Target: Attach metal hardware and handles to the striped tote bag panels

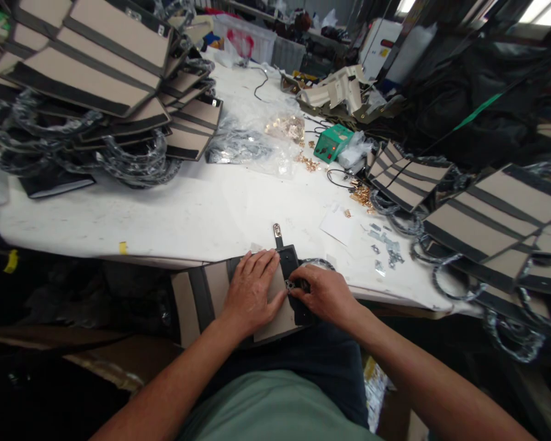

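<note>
A beige bag panel with black stripes (219, 283) lies across my lap at the table's front edge. My left hand (252, 293) rests flat on its beige face, fingers stretched out. On the black end strip, my right hand (324, 292) pinches a small metal fitting (289, 285) between thumb and fingers; its exact shape is partly hidden. A short black tab with a metal clasp plate (277, 231) sticks out from the panel's far edge onto the table. Behind my right hand shows part of a plastic-wrapped handle (319, 263).
Stacked striped panels with wrapped handles stand left (96, 67) and right (500, 208) on the white table (188, 208). A green box (333, 143), gold-coloured fittings (362, 195), white paper (337, 225), small metal plates (388, 245) and plastic bags (257, 144) lie on it.
</note>
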Demonstrator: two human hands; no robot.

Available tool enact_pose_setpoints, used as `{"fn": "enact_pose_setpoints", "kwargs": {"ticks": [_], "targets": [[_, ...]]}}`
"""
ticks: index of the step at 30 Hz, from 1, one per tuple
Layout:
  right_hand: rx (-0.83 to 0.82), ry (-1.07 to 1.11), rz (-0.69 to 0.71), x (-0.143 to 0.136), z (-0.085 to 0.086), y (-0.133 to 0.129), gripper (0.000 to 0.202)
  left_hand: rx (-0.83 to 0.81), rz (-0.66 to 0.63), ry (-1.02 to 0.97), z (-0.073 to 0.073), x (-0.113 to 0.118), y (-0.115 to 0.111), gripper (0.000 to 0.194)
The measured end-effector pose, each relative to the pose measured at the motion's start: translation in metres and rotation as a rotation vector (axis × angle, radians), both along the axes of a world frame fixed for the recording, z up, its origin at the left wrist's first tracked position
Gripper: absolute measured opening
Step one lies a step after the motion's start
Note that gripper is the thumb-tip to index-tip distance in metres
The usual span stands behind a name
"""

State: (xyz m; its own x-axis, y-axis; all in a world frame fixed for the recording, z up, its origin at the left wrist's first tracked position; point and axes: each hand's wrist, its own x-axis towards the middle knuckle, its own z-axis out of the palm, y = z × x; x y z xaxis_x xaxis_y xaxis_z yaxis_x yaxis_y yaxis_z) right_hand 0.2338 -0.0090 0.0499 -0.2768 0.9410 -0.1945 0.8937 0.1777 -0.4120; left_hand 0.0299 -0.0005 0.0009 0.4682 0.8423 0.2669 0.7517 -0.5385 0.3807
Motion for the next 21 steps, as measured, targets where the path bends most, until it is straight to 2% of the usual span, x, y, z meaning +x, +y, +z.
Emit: {"fn": "enact_pose_setpoints", "kwargs": {"ticks": [4,7,9,12,15,17,19,21], "targets": [[0.001,0.076,0.000,0.006,0.011,0.003,0.030,0.080,0.000,0.027,-0.001,-0.001,0.002,0.064],[0.015,0.164,-0.118,0.028,0.025,0.019,0.031,0.157,-0.020,0.055,-0.004,-0.003,0.006,0.065],[0.048,0.095,-0.238,0.055,0.033,0.036,0.029,0.212,-0.023,0.067,-0.006,-0.003,0.008,0.066],[0.073,-0.142,-0.396,0.115,0.037,0.063,0.028,0.279,-0.021,0.062,-0.008,-0.002,0.011,0.068],[0.075,-0.249,-0.554,0.180,0.031,0.085,0.029,0.319,-0.036,0.044,-0.012,-0.001,0.014,0.073],[0.080,-0.271,-0.638,0.214,0.024,0.096,0.032,0.333,-0.043,0.036,-0.016,-0.001,0.017,0.076],[0.078,-0.268,-0.682,0.235,0.017,0.105,0.035,0.334,-0.038,0.041,-0.018,-0.003,0.018,0.077],[0.069,-0.243,-0.683,0.241,0.010,0.112,0.035,0.323,-0.025,0.059,-0.018,-0.005,0.016,0.078]]}}
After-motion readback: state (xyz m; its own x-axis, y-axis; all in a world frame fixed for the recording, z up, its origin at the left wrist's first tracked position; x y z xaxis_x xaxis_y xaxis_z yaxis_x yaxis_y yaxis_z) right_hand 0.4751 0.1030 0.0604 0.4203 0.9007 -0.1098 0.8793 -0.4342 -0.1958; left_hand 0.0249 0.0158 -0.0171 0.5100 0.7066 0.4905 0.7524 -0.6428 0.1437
